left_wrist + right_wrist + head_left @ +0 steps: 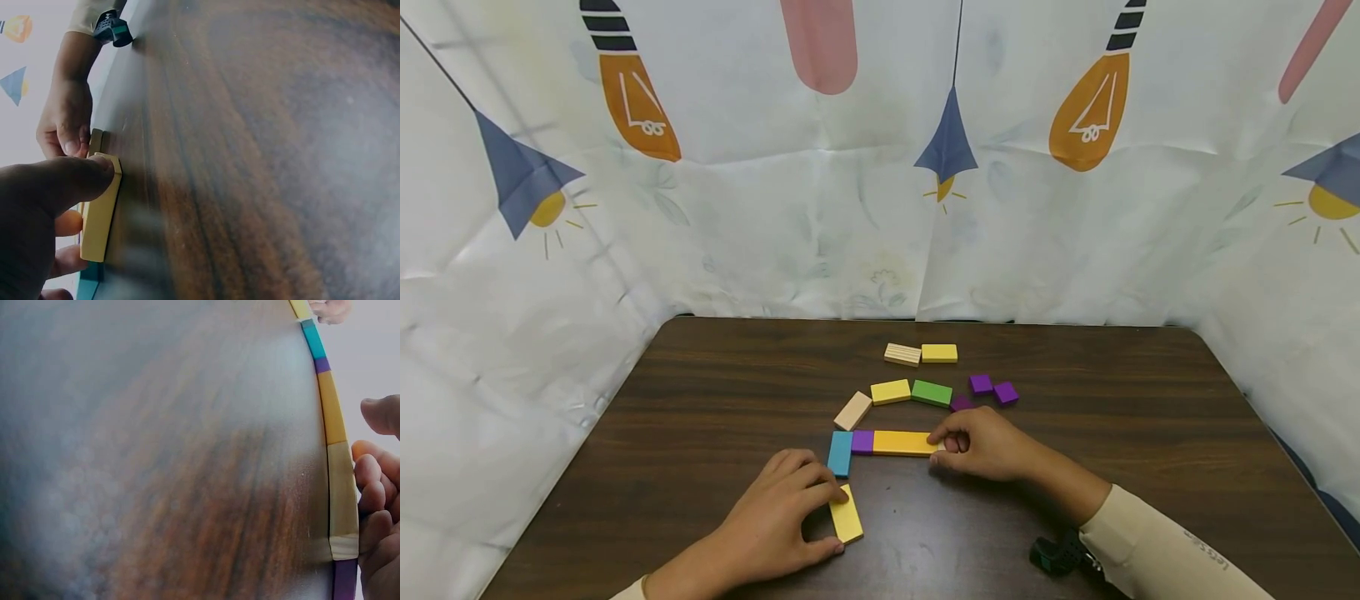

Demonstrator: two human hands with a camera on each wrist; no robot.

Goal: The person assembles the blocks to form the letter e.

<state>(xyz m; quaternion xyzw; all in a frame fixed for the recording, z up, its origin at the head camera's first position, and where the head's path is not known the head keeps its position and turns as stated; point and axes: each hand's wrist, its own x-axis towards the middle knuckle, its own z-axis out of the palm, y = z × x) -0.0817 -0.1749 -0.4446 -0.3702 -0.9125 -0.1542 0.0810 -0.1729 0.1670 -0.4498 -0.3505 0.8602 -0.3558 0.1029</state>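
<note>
My left hand [790, 508] pinches a yellow block [847, 515] with the thumb at its near end and a finger at the far end. Just past that block sits a blue block [840, 454], followed by a purple block [862, 442] and a long orange block [901, 443]. At the orange block's right end is my right hand [992, 442]. The right wrist view shows its fingertips beside a plain wooden block [342, 494] adjoining the orange one, the thumb [381, 415] lifted clear. The hand largely hides that wooden block in the head view.
Behind the row, a plain wooden block [853, 411], a yellow block [891, 392] and a green block [932, 393] form an arc. Farther back lie a wooden block [902, 354] and a yellow block [939, 353]. Purple cubes [981, 384] lie at right on the brown table [1112, 400].
</note>
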